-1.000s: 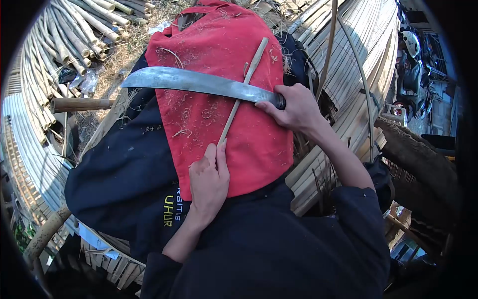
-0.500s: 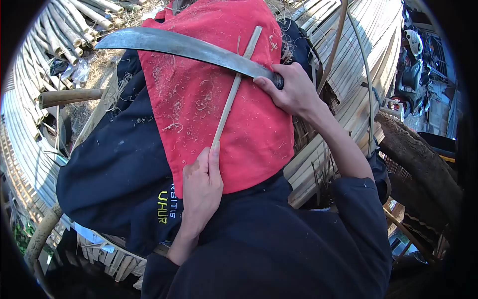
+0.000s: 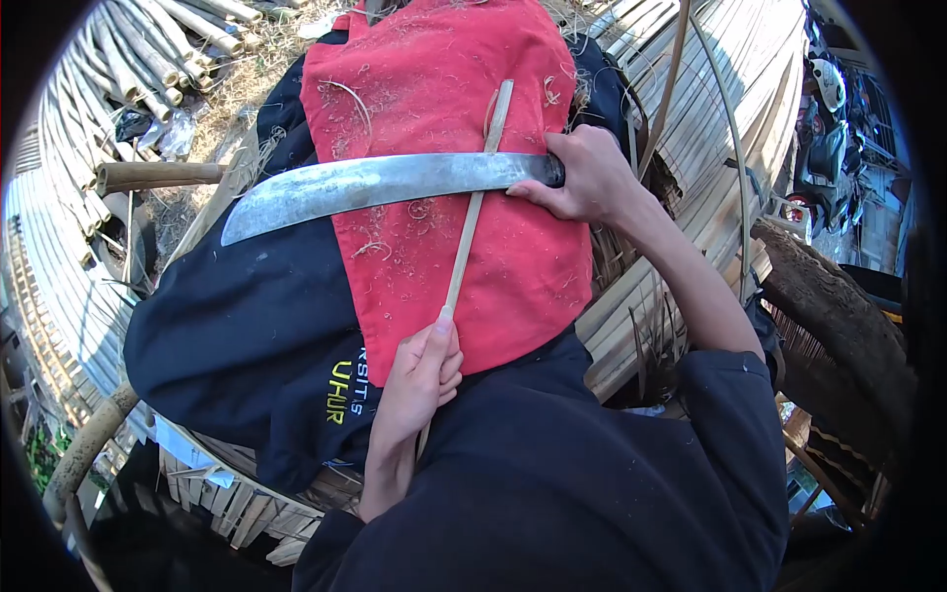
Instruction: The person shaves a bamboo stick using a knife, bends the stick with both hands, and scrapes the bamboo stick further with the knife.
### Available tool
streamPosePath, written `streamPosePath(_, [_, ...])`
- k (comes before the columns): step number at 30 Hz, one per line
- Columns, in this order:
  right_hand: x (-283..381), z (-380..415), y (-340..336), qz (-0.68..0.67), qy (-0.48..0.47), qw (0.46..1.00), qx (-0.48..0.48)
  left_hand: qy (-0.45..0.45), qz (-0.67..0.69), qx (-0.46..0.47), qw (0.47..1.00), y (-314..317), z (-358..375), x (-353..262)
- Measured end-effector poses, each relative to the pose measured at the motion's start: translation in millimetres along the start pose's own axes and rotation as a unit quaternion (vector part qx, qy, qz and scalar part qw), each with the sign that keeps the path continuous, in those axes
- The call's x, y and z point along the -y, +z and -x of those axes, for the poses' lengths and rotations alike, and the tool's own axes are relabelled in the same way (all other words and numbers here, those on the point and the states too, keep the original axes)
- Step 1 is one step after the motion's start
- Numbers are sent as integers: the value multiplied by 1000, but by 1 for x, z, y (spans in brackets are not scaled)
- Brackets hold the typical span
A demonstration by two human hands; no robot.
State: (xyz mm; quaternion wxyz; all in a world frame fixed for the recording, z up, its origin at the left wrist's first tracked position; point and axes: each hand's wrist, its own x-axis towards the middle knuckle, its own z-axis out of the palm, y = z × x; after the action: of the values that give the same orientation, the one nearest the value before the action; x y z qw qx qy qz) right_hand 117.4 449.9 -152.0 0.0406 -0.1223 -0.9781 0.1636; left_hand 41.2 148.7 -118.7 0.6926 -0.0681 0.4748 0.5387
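My right hand (image 3: pixel 589 178) is closed round the dark handle of a long curved machete (image 3: pixel 365 185). Its wide blade points left and lies across a thin bamboo strip (image 3: pixel 461 259). The strip's lower part is gripped in my left hand (image 3: pixel 424 375), thumb on top, and its tail shows below that hand by the wrist. Under both is a red cloth (image 3: pixel 513 286) spread over my lap, with curly shavings scattered on it. Dark fabric with yellow and white lettering (image 3: pixel 338 393) shows beside the cloth.
Bamboo poles (image 3: pixel 128 54) are stacked at the upper left, near a thicker cut pole (image 3: pixel 158 176). Split bamboo slats (image 3: pixel 730 128) lie at the upper right. A rough log (image 3: pixel 829 296) is on the right, with a motorbike (image 3: pixel 824 153) beyond it.
The machete's tip has swung down toward me, and the blade now shows its broad face. My left hand has shifted slightly right and down, and more of the strip's tail shows below it.
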Motion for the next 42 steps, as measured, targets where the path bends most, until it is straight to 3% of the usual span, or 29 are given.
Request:
streamPosePath(6, [-2,-2,-3,18,-40,999,13,-65,117,124,983,-21,5,5])
streamPosePath(8, [-18,-3,12,-32,37,996,-70,-112,286,229,924,-52,19,41])
streamPosePath(9, [-20,-5,9,-66,101,993,-5,-124,231,181,948,-45,34,41])
streamPosePath(10, [-20,-4,11,-63,88,994,-24,-134,178,130,966,-36,46,37])
streamPosePath(14, [-14,-7,9,-115,65,990,-58,-43,74,90,992,-29,42,25])
streamPosePath(20, [-7,4,-1,-284,165,941,-82,-1,-23,-24,999,-14,35,17])
streamPosePath(22, [-7,7,1,-303,153,937,-81,20,-84,-64,994,-9,34,18])
streamPosePath(24, [2,6,-4,-281,126,949,-75,49,-171,-108,978,-6,29,14])
streamPosePath(25, [4,6,-7,-239,134,961,-30,50,-253,-118,959,-3,27,8])
streamPosePath(27, [4,4,-2,-173,84,980,-42,50,-410,-134,901,8,26,-12])
streamPosePath(30, [3,1,-5,-158,87,984,-7,155,-496,-190,833,32,18,-47])
streamPosePath(34, [-4,2,3,-202,89,975,-29,147,-389,-117,902,37,-25,-72])
streamPosePath(37, [-3,4,3,-185,65,980,-35,73,-306,-2,949,34,-53,-84])
streamPosePath(40, [-7,7,3,-163,44,986,-14,86,-202,6,976,37,-70,-78])
streamPosePath(42, [-9,5,5,-145,36,989,3,69,-200,-21,977,39,-77,-79])
